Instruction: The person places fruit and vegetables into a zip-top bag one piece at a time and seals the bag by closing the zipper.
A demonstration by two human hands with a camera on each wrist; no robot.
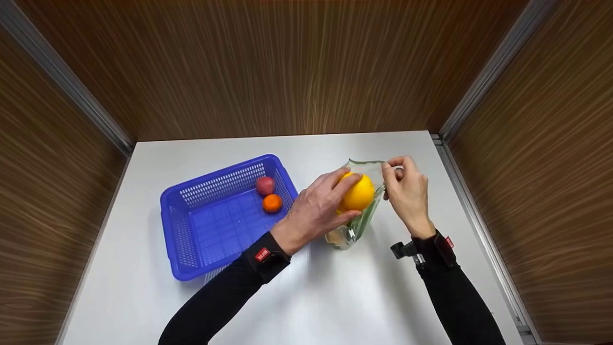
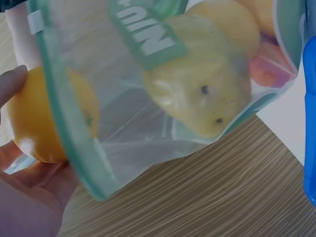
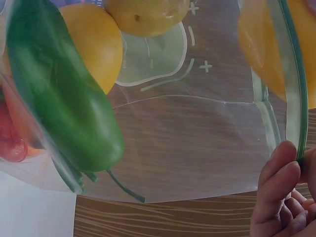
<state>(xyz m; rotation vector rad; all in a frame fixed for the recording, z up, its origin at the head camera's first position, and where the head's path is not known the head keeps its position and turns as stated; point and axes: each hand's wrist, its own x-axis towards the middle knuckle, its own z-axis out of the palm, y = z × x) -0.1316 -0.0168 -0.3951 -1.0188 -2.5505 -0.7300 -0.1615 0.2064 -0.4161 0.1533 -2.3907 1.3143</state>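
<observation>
My left hand (image 1: pixel 313 208) grips a large orange (image 1: pixel 361 192) at the mouth of a clear zip bag (image 2: pixel 133 128) with green edging. In the left wrist view the orange lies partly behind the bag's zip strip. My right hand (image 1: pixel 408 194) pinches the other end of the bag's rim between thumb and fingers. Through the plastic show a long green pepper (image 3: pixel 74 98), a potato (image 2: pixel 197 79) with dark spots, a round yellow fruit (image 3: pixel 96 44) and something red (image 3: pixel 11 133). The left hand hides part of the bag in the head view.
A blue plastic basket (image 1: pixel 222 235) stands on the white table (image 1: pixel 335 297) to the left of the bag. A red fruit (image 1: pixel 265 185) and a small mandarin (image 1: pixel 272 203) lie at its right side. Wood-grain panels (image 1: pixel 287 72) rise behind and at both sides.
</observation>
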